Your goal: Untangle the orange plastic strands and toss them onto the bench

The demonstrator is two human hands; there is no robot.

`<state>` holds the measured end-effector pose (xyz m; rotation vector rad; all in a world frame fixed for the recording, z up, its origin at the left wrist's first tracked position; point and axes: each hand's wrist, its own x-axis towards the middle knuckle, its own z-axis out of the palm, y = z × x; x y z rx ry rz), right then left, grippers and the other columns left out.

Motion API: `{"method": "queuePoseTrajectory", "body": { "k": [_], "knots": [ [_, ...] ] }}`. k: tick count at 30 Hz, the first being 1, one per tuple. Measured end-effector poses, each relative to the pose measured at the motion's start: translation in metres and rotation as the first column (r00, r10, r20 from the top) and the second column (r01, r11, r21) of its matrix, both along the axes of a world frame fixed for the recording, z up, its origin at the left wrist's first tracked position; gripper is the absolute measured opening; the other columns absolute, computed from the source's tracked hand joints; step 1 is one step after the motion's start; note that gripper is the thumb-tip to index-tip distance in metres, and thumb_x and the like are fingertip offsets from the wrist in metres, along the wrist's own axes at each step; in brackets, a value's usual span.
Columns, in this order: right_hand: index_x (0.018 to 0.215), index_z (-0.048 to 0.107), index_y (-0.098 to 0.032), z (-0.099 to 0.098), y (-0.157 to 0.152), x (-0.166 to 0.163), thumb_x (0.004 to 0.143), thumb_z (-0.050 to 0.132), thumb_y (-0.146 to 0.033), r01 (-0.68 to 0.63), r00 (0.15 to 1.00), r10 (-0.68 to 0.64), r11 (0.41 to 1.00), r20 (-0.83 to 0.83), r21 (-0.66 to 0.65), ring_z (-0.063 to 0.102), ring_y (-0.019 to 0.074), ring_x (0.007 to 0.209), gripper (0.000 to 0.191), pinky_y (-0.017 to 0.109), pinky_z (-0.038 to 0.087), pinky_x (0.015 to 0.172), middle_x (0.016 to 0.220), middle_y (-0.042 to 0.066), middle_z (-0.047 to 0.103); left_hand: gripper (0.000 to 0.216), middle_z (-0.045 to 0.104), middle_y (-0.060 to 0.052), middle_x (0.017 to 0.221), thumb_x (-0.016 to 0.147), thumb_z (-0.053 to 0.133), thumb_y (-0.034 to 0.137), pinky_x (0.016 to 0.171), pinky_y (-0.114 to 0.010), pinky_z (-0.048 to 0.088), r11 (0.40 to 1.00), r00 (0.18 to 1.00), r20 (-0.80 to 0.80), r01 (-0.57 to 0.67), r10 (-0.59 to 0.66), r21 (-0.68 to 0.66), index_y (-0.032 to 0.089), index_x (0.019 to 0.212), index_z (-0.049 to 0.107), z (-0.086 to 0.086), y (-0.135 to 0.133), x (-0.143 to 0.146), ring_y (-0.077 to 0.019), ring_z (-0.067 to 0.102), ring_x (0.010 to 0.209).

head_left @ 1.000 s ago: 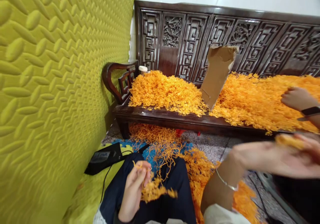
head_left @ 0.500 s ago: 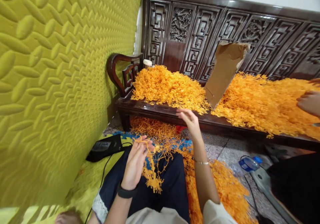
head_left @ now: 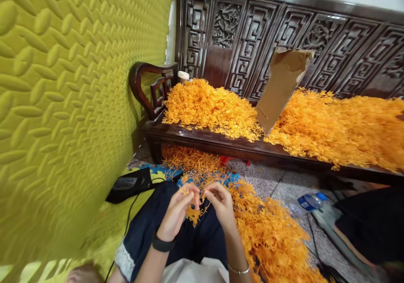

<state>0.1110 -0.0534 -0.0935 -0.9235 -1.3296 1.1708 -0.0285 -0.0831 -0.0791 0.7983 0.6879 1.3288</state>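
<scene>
We pinched orange strands (head_left: pixel 193 216) between left hand (head_left: pixel 177 210) fingertips | right hand (head_left: pixel 222 203) fingertips, just beside, also closed on them | orange heaps (head_left: pixel 211 108) covered desk (head_left: pixel 177 131)

I've got a small, loose clump of thin, branching, plastic-looking orange pieces (head_left: pixel 193 216) hanging between my left hand (head_left: pixel 176 213) and right hand (head_left: pixel 223 206), upper strands pinched in both, frilly lower end dangling just below the left.
</scene>
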Motion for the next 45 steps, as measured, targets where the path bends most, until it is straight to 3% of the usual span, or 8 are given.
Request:
{"method": "queuePoseTrajectory", "body": {
  "k": [9,22,26,30,34,36,40,45],
  "knots": [
    [0.071,0.058,-0.018,-0.015,-0.013,-0.005,0.076,0.064,-0.032,0.324,0.937,-0.326,0.945,-0.125,-0.037,0.049,0.0101,0.054,0.016,0.022,0.041,0.052,0.062,-0.001,0.055,0.037,0.026,0.008,0.046,0.077,0.065,0.039,0.055,-0.022,0.029,0.987,0.969,0.203,-0.119,0.138,-0.105,0.016,0.056,0.046,-0.005,-0.009,0.033,-0.0075,0.025,0.048],
    [0.069,0.051,-0.021,0.004,-0.010,0.031,0.071,0.061,-0.021,0.643,0.717,-0.614,0.765,-0.331,-0.025,0.049,0.0132,0.060,0.010,0.027,0.041,0.056,0.069,0.000,0.051,0.041,0.030,0.006,0.052,0.074,0.065,0.050,0.050,-0.025,0.017,0.990,0.992,0.096,-0.067,0.079,-0.123,0.015,0.058,0.050,0.014,-0.036,0.057,-0.0078,0.023,0.049],
    [0.064,0.047,-0.023,0.035,0.006,0.111,0.060,0.062,-0.017,0.907,0.407,-0.788,0.410,-0.461,0.099,0.046,0.0134,0.056,0.017,0.032,0.043,0.059,0.064,-0.003,0.045,0.040,0.025,0.007,0.052,0.075,0.065,0.049,0.050,-0.024,0.017,0.969,0.987,0.055,-0.137,0.151,-0.203,0.015,0.059,0.048,-0.001,-0.046,0.035,-0.0074,0.018,0.050],
    [0.071,0.052,-0.032,0.092,0.000,0.136,0.069,0.061,-0.031,0.938,0.006,-0.774,-0.216,-0.633,0.273,0.058,0.0225,0.070,0.009,0.045,0.048,0.069,0.078,0.003,0.057,0.033,0.027,0.007,0.052,0.077,0.065,0.042,0.052,-0.022,0.025,0.945,0.969,0.049,-0.226,0.244,-0.238,0.016,0.063,0.051,-0.013,-0.044,0.016,-0.0074,0.022,0.049],
    [0.069,0.049,-0.031,0.134,0.027,0.096,0.075,0.058,-0.041,0.767,-0.132,-0.813,-0.446,-0.567,0.461,0.059,0.0269,0.087,0.015,0.050,0.047,0.085,0.080,0.007,0.058,0.020,0.048,0.002,0.062,0.076,0.068,0.035,0.064,-0.023,0.037,0.959,0.971,0.056,-0.219,0.232,-0.179,0.017,0.079,0.059,-0.001,-0.038,0.022,-0.0101,0.044,0.060],
    [0.077,0.053,-0.026,0.135,0.064,0.079,0.084,0.046,-0.044,0.743,0.055,-0.884,-0.274,-0.464,0.610,0.058,0.0260,0.093,0.020,0.051,0.044,0.090,0.086,0.009,0.057,0.022,0.059,-0.002,0.075,0.075,0.069,0.031,0.080,-0.027,0.040,0.983,0.985,0.080,-0.147,0.156,-0.109,0.019,0.092,0.061,0.009,-0.036,0.028,-0.0152,0.055,0.078],
    [0.126,0.044,-0.018,0.089,0.134,0.067,0.078,0.054,-0.052,0.341,0.624,-0.703,0.637,0.340,0.692,0.027,0.0309,0.133,0.060,0.054,0.025,0.106,0.139,0.016,0.033,0.043,0.063,-0.010,0.114,0.073,0.070,0.032,0.107,-0.039,0.027,0.997,0.995,0.095,-0.015,0.007,0.082,0.021,0.113,0.058,0.026,-0.024,0.026,-0.0270,0.050,0.117],
    [0.129,0.041,-0.022,0.000,0.101,0.048,0.082,0.052,-0.049,0.183,0.965,-0.216,0.962,0.151,0.204,0.043,0.0250,0.125,0.055,0.047,0.036,0.101,0.138,0.014,0.041,0.046,0.050,-0.008,0.135,0.079,0.064,0.028,0.114,-0.042,0.016,0.961,0.997,-0.070,-0.010,0.031,0.278,0.024,0.124,0.054,0.040,-0.001,0.012,-0.0270,0.034,0.132]
  ]
}}
